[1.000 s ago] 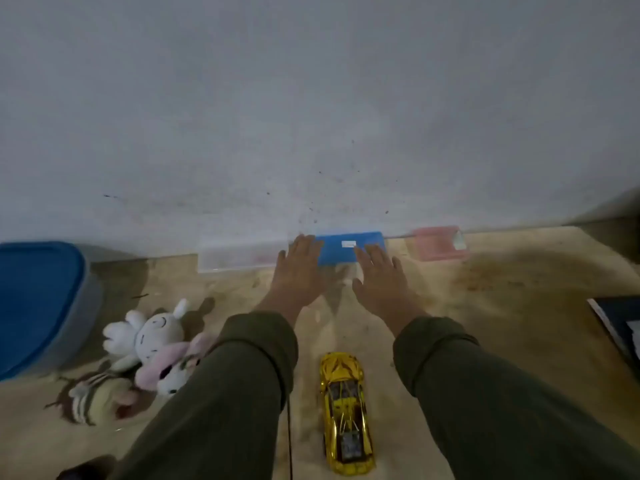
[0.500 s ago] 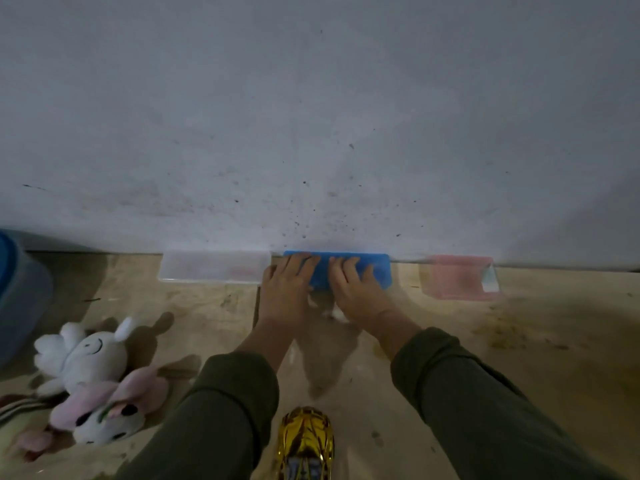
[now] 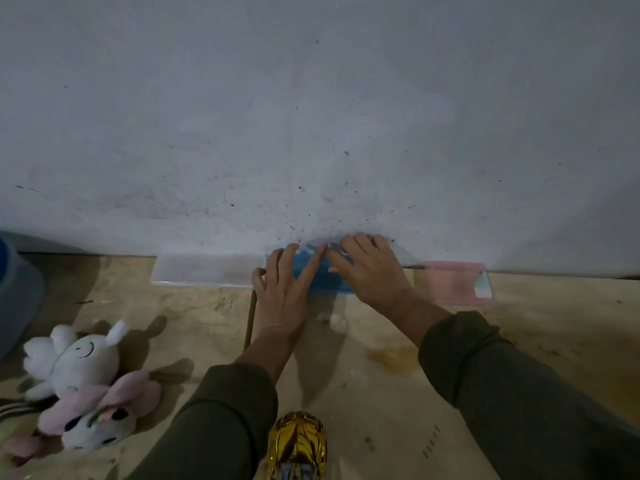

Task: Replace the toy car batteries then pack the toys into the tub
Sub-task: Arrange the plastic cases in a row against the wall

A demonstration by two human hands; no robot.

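A flat blue box (image 3: 325,279) lies on the floor against the wall, and both my hands are on it. My left hand (image 3: 280,292) rests on its left part with the fingers spread and straight. My right hand (image 3: 370,271) covers its right part with the fingers curled over the far edge by the wall. A clear flap or lid edge (image 3: 407,255) sticks up just right of that hand. The gold toy car (image 3: 298,445) stands at the bottom centre between my sleeves, its rear cut off by the frame. The grey tub with a blue lid (image 3: 17,292) is at the far left edge.
A white rabbit plush (image 3: 79,362), a pink-eared plush (image 3: 97,417) and part of a striped plush (image 3: 10,410) lie at the lower left. A clear flat box (image 3: 207,270) and a pink flat box (image 3: 453,282) sit against the wall on either side of the blue one.
My hands went forward onto the blue box and my head moved closer. The right hand's fingers now curl over its far edge, and a clear edge has risen beside it.
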